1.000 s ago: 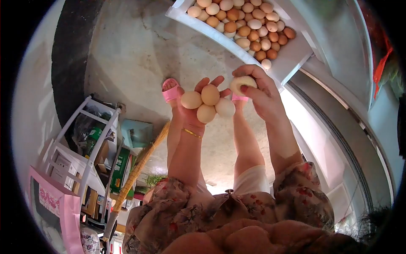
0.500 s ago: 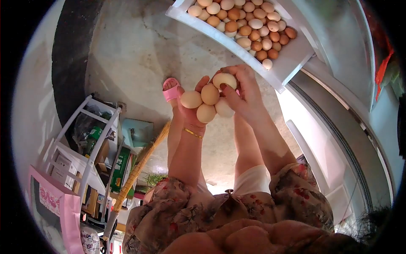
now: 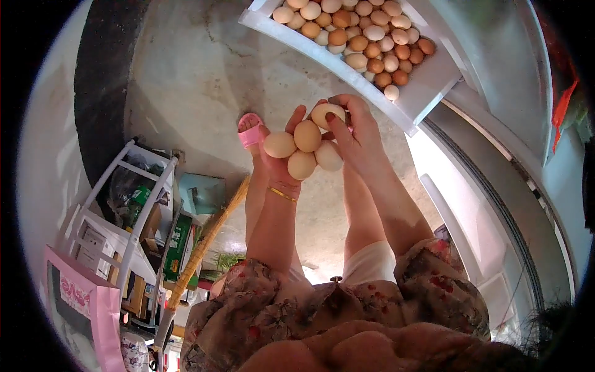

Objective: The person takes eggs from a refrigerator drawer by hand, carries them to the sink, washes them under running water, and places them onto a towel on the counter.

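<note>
Palm up, my left hand (image 3: 282, 176) cradles several eggs in a cluster. A cream egg (image 3: 279, 144) lies at its left side, a tan egg (image 3: 307, 136) in the middle, a light brown egg (image 3: 301, 165) nearest the wrist, and a whiter egg (image 3: 328, 155) at the right. My right hand (image 3: 361, 133) pinches a pale egg (image 3: 326, 115) between thumb and fingers at the cluster's upper right, close against the tan egg. The left fingers beneath the eggs are mostly hidden.
A pulled-out white drawer (image 3: 344, 69) full of brown and cream eggs is ahead to the right, under an open refrigerator door (image 3: 505, 68). At left stand a white shelf rack (image 3: 127, 239), a straw broom (image 3: 207, 245) and a pink bag (image 3: 102, 316).
The pale egg in my right hand has turned and shifted very slightly left. The whiter egg at the right of the cluster shows more clearly. My left hand is almost still.
</note>
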### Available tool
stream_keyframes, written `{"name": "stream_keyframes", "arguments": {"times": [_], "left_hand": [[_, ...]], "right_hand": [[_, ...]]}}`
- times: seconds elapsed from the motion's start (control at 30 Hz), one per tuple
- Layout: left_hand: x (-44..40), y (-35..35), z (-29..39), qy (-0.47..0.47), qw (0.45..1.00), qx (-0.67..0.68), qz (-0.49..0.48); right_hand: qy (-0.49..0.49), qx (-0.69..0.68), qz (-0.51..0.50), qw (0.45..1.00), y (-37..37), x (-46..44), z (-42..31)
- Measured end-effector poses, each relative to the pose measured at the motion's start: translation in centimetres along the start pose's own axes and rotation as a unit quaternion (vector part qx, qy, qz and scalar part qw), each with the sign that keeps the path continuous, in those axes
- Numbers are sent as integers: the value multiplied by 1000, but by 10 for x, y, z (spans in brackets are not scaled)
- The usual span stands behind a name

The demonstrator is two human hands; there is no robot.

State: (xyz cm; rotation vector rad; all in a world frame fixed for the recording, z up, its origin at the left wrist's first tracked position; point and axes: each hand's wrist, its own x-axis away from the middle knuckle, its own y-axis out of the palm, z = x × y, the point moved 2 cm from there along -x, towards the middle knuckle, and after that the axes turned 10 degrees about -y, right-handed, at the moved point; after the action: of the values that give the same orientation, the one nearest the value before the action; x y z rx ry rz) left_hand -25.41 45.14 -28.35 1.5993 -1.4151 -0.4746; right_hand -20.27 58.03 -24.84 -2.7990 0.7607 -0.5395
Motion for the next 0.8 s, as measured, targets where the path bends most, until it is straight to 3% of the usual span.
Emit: {"name": "stream_keyframes", "arguments": {"times": [0.07, 0.3, 0.8], "left_hand": [[3, -2, 4, 5, 997, -16, 79], [2, -2, 4, 8, 995, -42, 92], [1, 1, 3, 15, 990, -42, 131]], "right_hand": [[9, -1, 4, 1000, 1, 0, -2], [42, 126, -28, 991, -3, -1, -15], [-16, 248, -35, 968, 0, 4, -18]]}}
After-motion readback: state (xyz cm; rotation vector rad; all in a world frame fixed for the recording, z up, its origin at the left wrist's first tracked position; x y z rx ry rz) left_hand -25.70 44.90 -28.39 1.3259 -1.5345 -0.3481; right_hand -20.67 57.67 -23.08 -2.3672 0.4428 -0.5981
